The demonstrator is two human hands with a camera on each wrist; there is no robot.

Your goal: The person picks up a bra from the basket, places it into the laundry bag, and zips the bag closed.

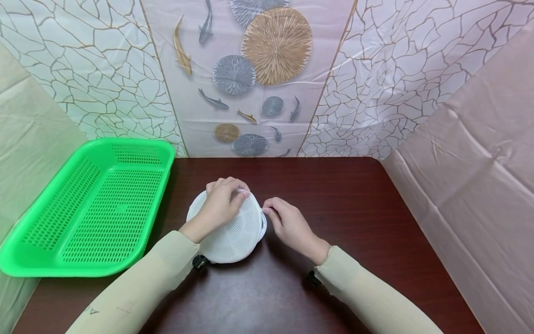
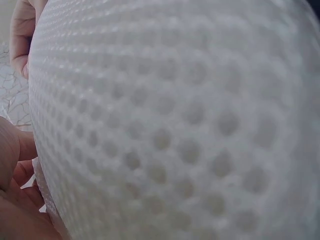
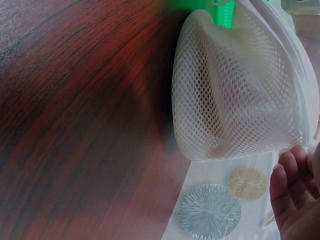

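Note:
A round white mesh laundry bag (image 1: 229,236) stands on the table in front of me, its circular lid facing up. The left hand (image 1: 223,202) reaches across the lid and grips its far rim, with fingers over the edge. At the right rim, the right hand (image 1: 289,225) pinches a small piece of the edge between thumb and curled fingers; the piece itself is mostly hidden. The right wrist view shows the bag's creased mesh side (image 3: 230,95) and a pale band along its rim. In the left wrist view the mesh lid (image 2: 170,130) fills most of the picture.
A large green plastic basket (image 1: 156,222) with a perforated bottom stands left of the bag. The dark red-brown wooden table (image 1: 354,222) meets a patterned cloth backdrop (image 1: 196,125) at the back. Plain cloth walls (image 1: 479,185) flank it.

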